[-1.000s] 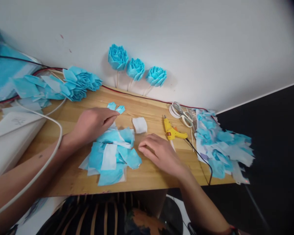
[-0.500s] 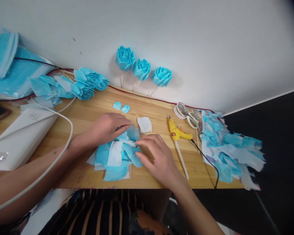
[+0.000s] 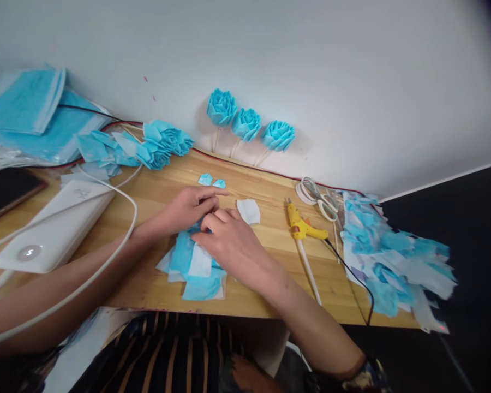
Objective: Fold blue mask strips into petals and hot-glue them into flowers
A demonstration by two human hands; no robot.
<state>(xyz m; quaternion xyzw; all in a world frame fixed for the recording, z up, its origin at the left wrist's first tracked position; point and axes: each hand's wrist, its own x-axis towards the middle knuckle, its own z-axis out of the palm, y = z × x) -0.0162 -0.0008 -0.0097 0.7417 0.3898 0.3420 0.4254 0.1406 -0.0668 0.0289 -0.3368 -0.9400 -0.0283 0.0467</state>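
saw a sheet pile (image 3: 204,286) on the table (image 3: 167,177), partly under left hand (image 3: 192,208) and right hand (image 3: 234,240), two petals (image 3: 205,179) behind, power bank (image 3: 53,234) left, glue gun (image 3: 305,225) right, scissors (image 3: 327,207) behind that, scraps (image 3: 393,256) at far right, three flowers (image 3: 246,124) before the wall (image 3: 352,82).

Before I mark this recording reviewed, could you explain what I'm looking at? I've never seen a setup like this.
There is no machine here: a person works with two bare hands. The view comes from a camera worn on their head, looking forward and down.

The left hand and right hand are close together over a pile of blue and white fabric pieces. Whether they grip a piece is hidden by the fingers.

Around them on the wooden table are two small folded blue pieces, a white square, a yellow glue gun, scissors and a white power bank. Three blue fabric flowers stand behind.
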